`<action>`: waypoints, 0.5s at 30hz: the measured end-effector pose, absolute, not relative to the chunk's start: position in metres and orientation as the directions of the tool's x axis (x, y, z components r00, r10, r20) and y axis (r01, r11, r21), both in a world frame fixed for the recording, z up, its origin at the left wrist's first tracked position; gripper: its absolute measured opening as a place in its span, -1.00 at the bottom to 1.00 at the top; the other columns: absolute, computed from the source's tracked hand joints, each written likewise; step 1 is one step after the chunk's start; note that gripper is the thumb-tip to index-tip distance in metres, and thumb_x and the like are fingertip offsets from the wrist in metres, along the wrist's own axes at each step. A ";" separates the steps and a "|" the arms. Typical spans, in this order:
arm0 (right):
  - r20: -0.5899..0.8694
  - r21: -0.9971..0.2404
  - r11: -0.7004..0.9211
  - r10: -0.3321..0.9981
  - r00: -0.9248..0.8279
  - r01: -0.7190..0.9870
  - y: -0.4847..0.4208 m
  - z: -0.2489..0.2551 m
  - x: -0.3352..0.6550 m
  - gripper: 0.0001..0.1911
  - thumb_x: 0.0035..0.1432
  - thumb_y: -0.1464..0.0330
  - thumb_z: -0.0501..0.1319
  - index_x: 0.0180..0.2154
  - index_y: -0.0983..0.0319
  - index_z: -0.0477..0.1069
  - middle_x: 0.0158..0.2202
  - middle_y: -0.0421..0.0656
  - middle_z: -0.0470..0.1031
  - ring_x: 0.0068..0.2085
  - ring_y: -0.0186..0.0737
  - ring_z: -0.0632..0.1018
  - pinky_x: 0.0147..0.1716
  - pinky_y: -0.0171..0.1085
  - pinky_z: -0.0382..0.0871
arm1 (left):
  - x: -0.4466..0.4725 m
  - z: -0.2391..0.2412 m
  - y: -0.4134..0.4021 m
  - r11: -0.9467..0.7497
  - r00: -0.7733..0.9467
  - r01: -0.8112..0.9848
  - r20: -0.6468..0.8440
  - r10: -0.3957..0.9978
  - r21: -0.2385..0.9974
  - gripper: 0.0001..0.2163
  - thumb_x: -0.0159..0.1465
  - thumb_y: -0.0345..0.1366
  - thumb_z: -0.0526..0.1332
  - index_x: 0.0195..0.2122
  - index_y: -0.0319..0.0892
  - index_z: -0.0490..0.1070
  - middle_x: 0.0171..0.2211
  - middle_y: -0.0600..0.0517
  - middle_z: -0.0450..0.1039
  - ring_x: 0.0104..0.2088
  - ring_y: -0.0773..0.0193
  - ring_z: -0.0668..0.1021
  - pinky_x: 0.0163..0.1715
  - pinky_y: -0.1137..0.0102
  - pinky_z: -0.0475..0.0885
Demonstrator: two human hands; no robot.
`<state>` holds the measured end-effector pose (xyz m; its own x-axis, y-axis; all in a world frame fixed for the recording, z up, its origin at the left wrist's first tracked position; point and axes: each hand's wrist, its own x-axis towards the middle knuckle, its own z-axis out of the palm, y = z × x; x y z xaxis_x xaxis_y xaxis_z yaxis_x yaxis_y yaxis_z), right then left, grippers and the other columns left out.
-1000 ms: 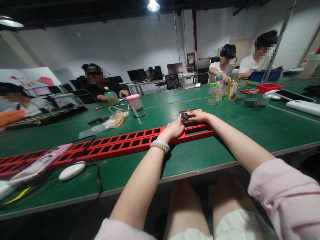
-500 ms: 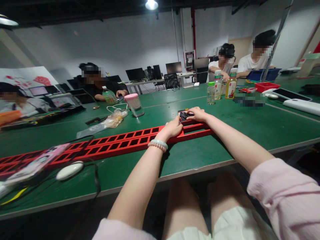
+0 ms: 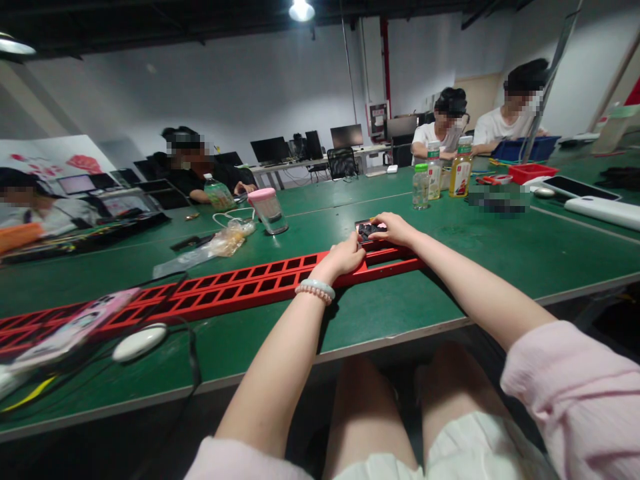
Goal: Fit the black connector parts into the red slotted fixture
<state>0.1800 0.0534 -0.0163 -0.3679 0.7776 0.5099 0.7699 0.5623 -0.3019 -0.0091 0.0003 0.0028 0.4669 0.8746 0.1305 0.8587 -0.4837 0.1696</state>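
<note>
A long red frame (image 3: pixel 235 283) with rows of square openings lies across the table, its right end made of open rails. A small shallow box (image 3: pixel 365 227) of dark pieces stands by that right end. My left hand (image 3: pixel 347 255) rests over the red frame, its fingers bent at the box's near left side. From the right, my right hand (image 3: pixel 397 230) reaches over the box, fingertips together among the black pieces (image 3: pixel 371 231). Whatever is between those fingertips is too small to make out.
A pink-lidded cup (image 3: pixel 269 210) stands beyond the frame, beside a plastic bag (image 3: pixel 220 245). Several bottles (image 3: pixel 434 175) stand back right, near a red tray (image 3: pixel 534 173). A pink phone (image 3: pixel 83 325) and white mouse (image 3: pixel 139 342) are at left. Other people sit around the table.
My right hand's fingers have shifted slightly over the black pieces. My left hand stays in the same place.
</note>
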 end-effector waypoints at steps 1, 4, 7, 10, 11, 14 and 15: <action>0.510 -0.304 0.563 0.777 -0.368 0.768 0.052 -0.016 0.179 -0.60 -0.02 0.19 0.23 -0.17 0.29 0.41 -0.16 -0.03 0.45 -0.16 -0.15 0.43 -0.18 -0.27 0.24 | -0.009 0.003 0.000 -0.482 0.466 0.859 0.131 0.875 0.170 -0.64 0.25 -0.20 -0.04 0.06 -0.14 0.05 0.00 -0.11 0.32 -0.10 0.07 0.45 -0.09 0.24 0.28; 0.507 -0.324 0.563 0.782 -0.363 0.760 0.050 -0.015 0.178 -0.61 -0.03 0.19 0.24 -0.17 0.29 0.41 -0.17 -0.04 0.45 -0.17 -0.17 0.43 -0.20 -0.28 0.25 | -0.008 0.003 0.000 -0.477 0.460 0.862 0.131 0.878 0.173 -0.64 0.25 -0.20 -0.03 0.06 -0.14 0.06 -0.01 -0.11 0.34 -0.10 0.07 0.45 -0.10 0.24 0.29; 0.516 -0.347 0.576 0.776 -0.363 0.740 0.047 -0.015 0.177 -0.60 -0.05 0.18 0.25 -0.19 0.28 0.41 -0.20 -0.06 0.46 -0.22 -0.20 0.43 -0.25 -0.31 0.26 | -0.008 0.002 0.001 -0.471 0.452 0.865 0.136 0.881 0.174 -0.65 0.24 -0.21 -0.03 0.05 -0.14 0.07 -0.03 -0.10 0.34 -0.12 0.07 0.46 -0.11 0.25 0.30; 0.520 -0.364 0.591 0.770 -0.369 0.720 0.044 -0.014 0.177 -0.58 -0.08 0.14 0.25 -0.22 0.29 0.42 -0.26 -0.09 0.46 -0.28 -0.24 0.43 -0.32 -0.34 0.25 | -0.008 0.000 0.002 -0.470 0.449 0.865 0.148 0.881 0.175 -0.66 0.24 -0.23 -0.03 0.05 -0.12 0.07 -0.04 -0.09 0.35 -0.13 0.07 0.47 -0.13 0.26 0.31; 0.518 -0.367 0.593 0.770 -0.372 0.717 0.043 -0.014 0.176 -0.57 -0.08 0.12 0.24 -0.23 0.29 0.43 -0.28 -0.10 0.47 -0.30 -0.25 0.43 -0.33 -0.34 0.24 | -0.008 0.000 0.003 -0.468 0.446 0.866 0.150 0.882 0.176 -0.66 0.24 -0.23 -0.03 0.05 -0.11 0.08 -0.05 -0.08 0.36 -0.13 0.07 0.47 -0.14 0.26 0.32; 0.520 -0.367 0.597 0.768 -0.375 0.713 0.040 -0.013 0.175 -0.56 -0.10 0.09 0.23 -0.26 0.28 0.44 -0.32 -0.12 0.47 -0.34 -0.28 0.42 -0.36 -0.35 0.23 | -0.008 -0.001 0.003 -0.457 0.434 0.871 0.153 0.888 0.179 -0.66 0.25 -0.20 -0.03 0.04 -0.11 0.09 -0.09 -0.09 0.39 -0.15 0.06 0.48 -0.17 0.27 0.33; 0.524 -0.367 0.600 0.765 -0.375 0.711 0.039 -0.013 0.175 -0.56 -0.11 0.08 0.24 -0.27 0.28 0.44 -0.33 -0.13 0.47 -0.35 -0.29 0.42 -0.37 -0.36 0.22 | -0.008 -0.001 0.003 -0.453 0.430 0.873 0.153 0.890 0.180 -0.66 0.25 -0.19 -0.03 0.04 -0.11 0.10 -0.10 -0.09 0.40 -0.15 0.05 0.48 -0.17 0.27 0.34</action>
<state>0.1749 0.0393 -0.0128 -0.3751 0.7646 0.5241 0.7107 0.6002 -0.3670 -0.0075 0.0029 -0.0009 0.4296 0.8899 0.1531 0.8733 -0.4526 0.1801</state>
